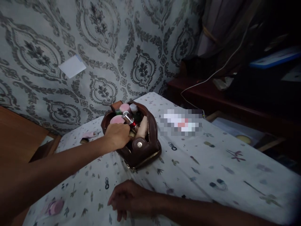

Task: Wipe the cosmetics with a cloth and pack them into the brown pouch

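A brown leather bag [137, 160] with gold zippers stands unzipped on the bed. Inside are a pink round-topped item [117, 120], a second pink-topped one [124, 108], a silver-capped bottle with a red band [128, 118] and a beige tube [142, 128]. My left hand [118, 135] reaches over the bag's near left rim, its fingers curled down among the contents; what they grip is hidden. Nearer to me, my right hand [131, 199] hovers low over the patterned sheet, fingers loosely bent and apart, holding nothing.
A pink-capped item [56, 207] lies at the lower left of the sheet [183, 182]. Left of the bag are a pale pink tube [90, 135] and a dark item [84, 141]. A pixelated patch covers something right of the bag. A white cable [211, 77] hangs by the dark red furniture.
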`<state>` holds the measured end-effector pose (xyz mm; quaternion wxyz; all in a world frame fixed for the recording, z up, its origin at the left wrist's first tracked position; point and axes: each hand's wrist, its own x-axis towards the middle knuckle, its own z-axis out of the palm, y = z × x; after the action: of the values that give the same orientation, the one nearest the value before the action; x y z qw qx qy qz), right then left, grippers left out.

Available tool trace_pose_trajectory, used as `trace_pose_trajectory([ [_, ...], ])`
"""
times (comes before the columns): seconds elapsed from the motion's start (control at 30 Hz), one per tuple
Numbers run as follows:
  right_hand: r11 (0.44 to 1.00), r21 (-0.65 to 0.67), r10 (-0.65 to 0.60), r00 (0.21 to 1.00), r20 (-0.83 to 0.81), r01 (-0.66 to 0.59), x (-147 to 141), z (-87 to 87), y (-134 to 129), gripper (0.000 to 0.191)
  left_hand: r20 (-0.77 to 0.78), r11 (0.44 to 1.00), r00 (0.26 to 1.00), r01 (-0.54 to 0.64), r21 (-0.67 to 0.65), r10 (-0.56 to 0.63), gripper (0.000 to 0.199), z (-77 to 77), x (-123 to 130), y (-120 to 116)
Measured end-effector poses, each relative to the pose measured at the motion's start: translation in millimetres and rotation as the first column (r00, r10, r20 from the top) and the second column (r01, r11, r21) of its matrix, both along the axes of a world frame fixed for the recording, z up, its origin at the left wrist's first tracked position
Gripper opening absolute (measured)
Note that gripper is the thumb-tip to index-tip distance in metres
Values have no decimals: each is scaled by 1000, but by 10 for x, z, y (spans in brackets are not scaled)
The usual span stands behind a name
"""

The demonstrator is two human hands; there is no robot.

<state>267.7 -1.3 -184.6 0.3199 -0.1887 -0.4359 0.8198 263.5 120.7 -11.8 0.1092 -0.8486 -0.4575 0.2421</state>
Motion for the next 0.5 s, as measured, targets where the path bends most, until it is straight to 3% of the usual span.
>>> trace_pose_trajectory([
  [0.23,1000,-13,-3,999,36,3,1,30,-2,62,-1,999,1000,-7,-52,7,32,15,38,4],
  [0.5,1000,-9,5,999,33,-5,17,22,-8,42,-11,995,1000,-16,-100,15,26,7,-31,27],
])
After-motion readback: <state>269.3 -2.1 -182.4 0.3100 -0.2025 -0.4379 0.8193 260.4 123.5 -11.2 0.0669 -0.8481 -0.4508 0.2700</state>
